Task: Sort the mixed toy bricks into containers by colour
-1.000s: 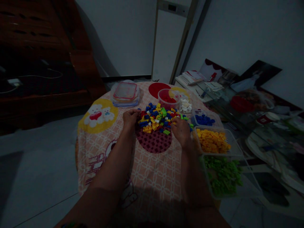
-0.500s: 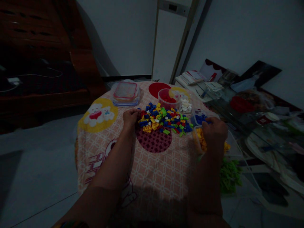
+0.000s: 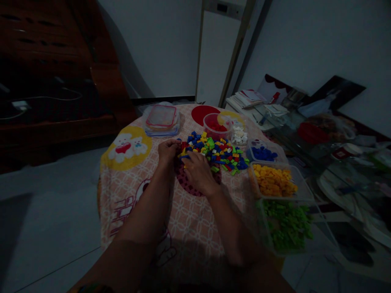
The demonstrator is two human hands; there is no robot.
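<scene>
A mixed pile of toy building bricks (image 3: 226,152) in blue, yellow, red, green and white lies on the patterned tablecloth. At its left edge is my left hand (image 3: 167,151), fingers curled together; what they hold, if anything, is too dark to make out. My right hand (image 3: 198,171) reaches over the near left part of the pile, fingers apart and touching yellow and blue bricks. To the right stand clear tubs with sorted bricks: blue bricks (image 3: 263,154), yellow bricks (image 3: 273,181) and green bricks (image 3: 288,226). Behind the pile are a round tub (image 3: 205,129) of red bricks and some white bricks (image 3: 240,135).
Stacked box lids (image 3: 161,118) rest at the table's back left. A glass-topped side table with papers (image 3: 247,99), a red bowl (image 3: 311,133) and other clutter adjoins on the right. A wooden bench (image 3: 105,87) stands at the far left.
My right hand has moved left from above the blue and yellow tubs to the brick pile, uncovering those tubs. My left hand has stayed in place.
</scene>
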